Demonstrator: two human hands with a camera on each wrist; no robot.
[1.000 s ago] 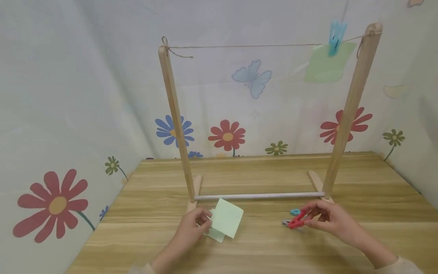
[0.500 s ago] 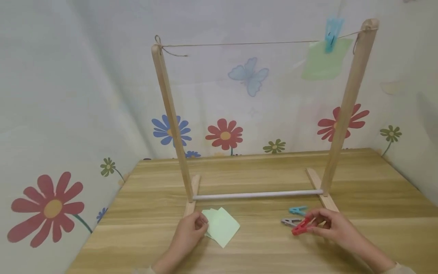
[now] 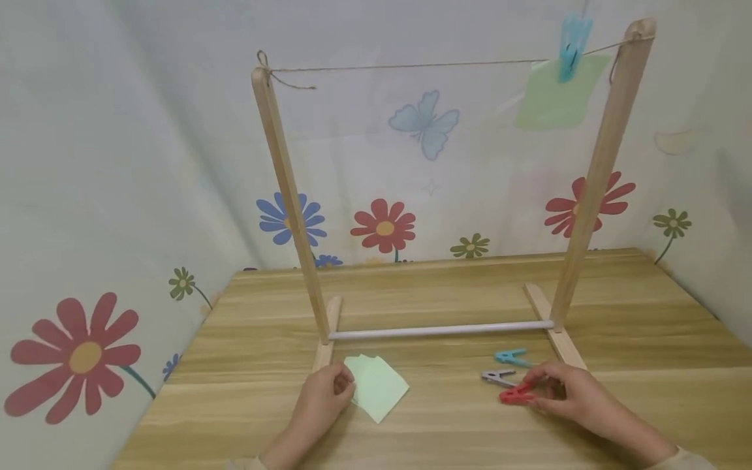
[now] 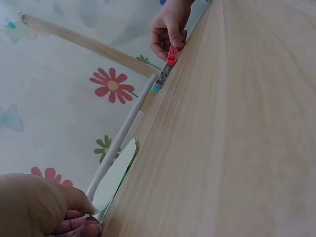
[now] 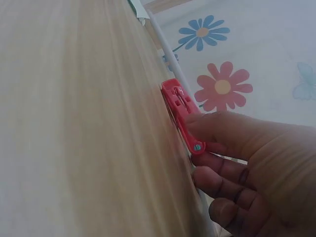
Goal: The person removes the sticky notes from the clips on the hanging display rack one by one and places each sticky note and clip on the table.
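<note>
My left hand [image 3: 322, 399] pinches the left edge of several pale green paper squares [image 3: 380, 388], fanned out low over the tabletop. In the left wrist view the papers [image 4: 116, 174] run out from between thumb and fingers. On the right, my right hand [image 3: 574, 398] pinches one end of a red clothespin [image 3: 514, 395], which lies low at the table. The right wrist view shows the thumb across this clothespin [image 5: 178, 101]. Just beyond it lie a grey clothespin [image 3: 493, 376] and a blue clothespin [image 3: 508, 356].
A wooden frame stands on the table [image 3: 435, 294], with a left post [image 3: 292, 202], a right post [image 3: 599, 176] and a white crossbar [image 3: 440, 330]. Along its string [image 3: 405, 66], near the right post, a light blue clothespin [image 3: 572, 46] holds a green paper square [image 3: 552, 101].
The green papers have come down from a raised, tilted pose to lie flatter in a fan. My right hand has lowered the red clothespin toward the table, apart from the blue one.
</note>
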